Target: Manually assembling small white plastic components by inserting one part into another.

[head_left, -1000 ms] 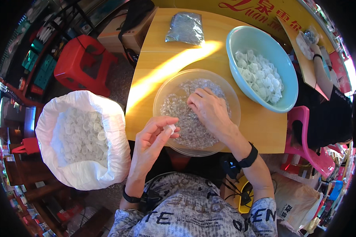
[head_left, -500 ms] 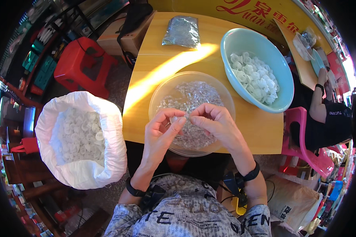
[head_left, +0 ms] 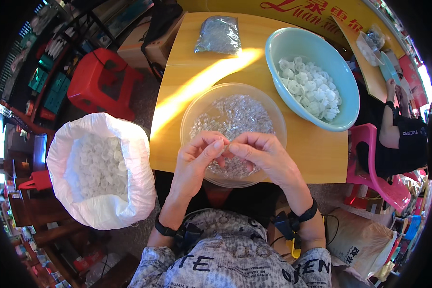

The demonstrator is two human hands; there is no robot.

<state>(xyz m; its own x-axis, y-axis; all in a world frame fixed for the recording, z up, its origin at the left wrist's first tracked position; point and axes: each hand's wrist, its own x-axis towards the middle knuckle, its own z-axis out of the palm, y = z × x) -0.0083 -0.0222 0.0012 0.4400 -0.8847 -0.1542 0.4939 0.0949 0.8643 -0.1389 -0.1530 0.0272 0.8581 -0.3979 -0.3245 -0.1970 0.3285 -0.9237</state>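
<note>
Pinches a small, mostly hidden piece (head_left: 226, 147) between left hand (head_left: 195, 156) and right hand (head_left: 269, 156), over the round translucent tub (head_left: 189, 115); has slender glassy bits (head_left: 240, 108) inside it, smooth blue basin (head_left: 293, 45) right of it, crinkled white sack (head_left: 140, 158) left.

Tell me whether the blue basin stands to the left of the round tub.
No, the blue basin stands to the right of the round tub on the table.
</note>
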